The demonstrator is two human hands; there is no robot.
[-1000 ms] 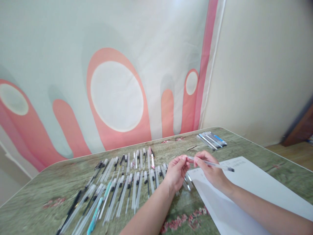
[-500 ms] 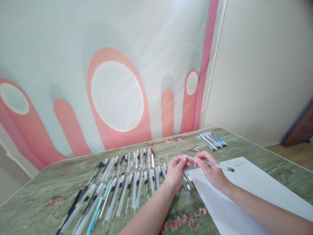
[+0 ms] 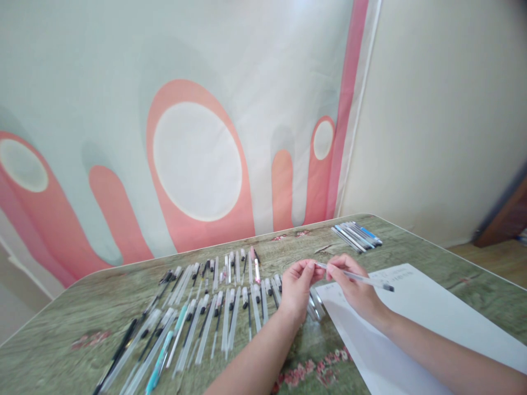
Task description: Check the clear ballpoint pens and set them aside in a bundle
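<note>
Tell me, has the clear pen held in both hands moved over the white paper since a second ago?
No. The clear pen sits in the same spot against the white paper's far edge, right hand gripping it and left hand at its end.

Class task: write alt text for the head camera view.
Two hands, left hand and right hand, hold a clear pen above a white sheet. Rows of pens lie to the left on a green table.

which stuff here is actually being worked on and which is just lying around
In hand:
- clear pen, held above the table by the left hand and right hand
- white paper, under the right hand

Lying about:
- rows of pens at left
- small bundle of pens at the far edge
</note>
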